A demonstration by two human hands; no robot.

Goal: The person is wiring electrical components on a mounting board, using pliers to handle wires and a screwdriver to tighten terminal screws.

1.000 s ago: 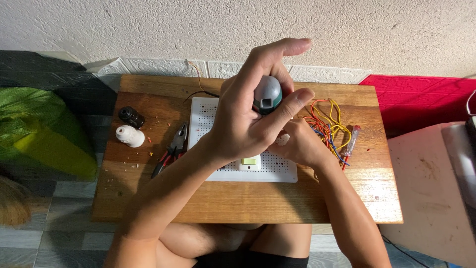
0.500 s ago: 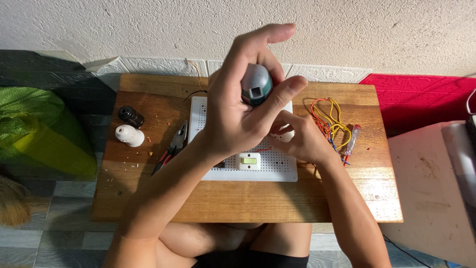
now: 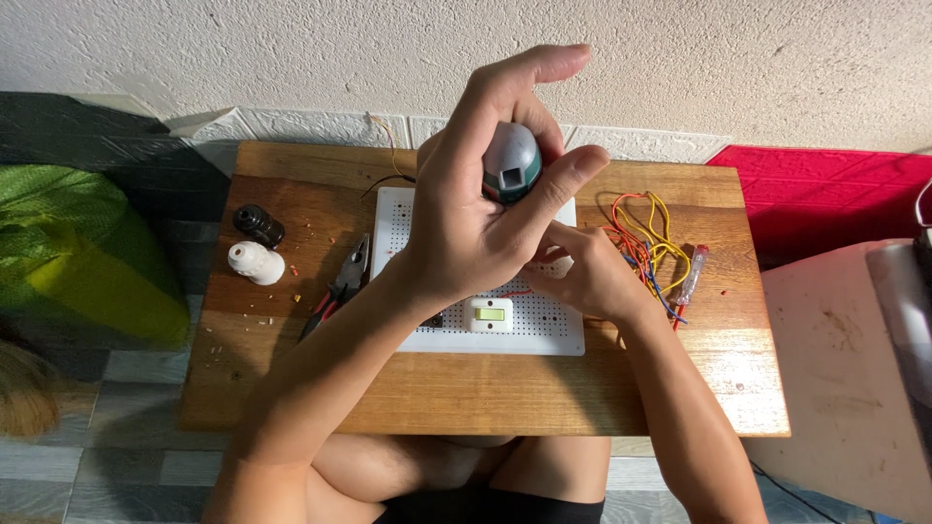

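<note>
Beneath both hands lies a low wooden table point(image 3: 466, 388), and on it a white perforated board point(image 3: 544, 325) carrying a small white switch point(image 3: 490, 314). The left hand point(image 3: 476, 223) is raised above the board, its fingers clamped round a grey-and-green screwdriver handle point(image 3: 510, 163). Just right of those fingers, the right hand point(image 3: 587, 277) rests on the board, fingertips pinched together; what they hold cannot be told. Beyond its knuckles lie coloured wires point(image 3: 646, 243). Left of the raised fingers sit pliers point(image 3: 342, 286).

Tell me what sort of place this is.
Probably a home hobby spot for electrical work on the floor: a low wooden table against a wall, a white perforated board with a switch, loose coloured wires and pliers.
</note>
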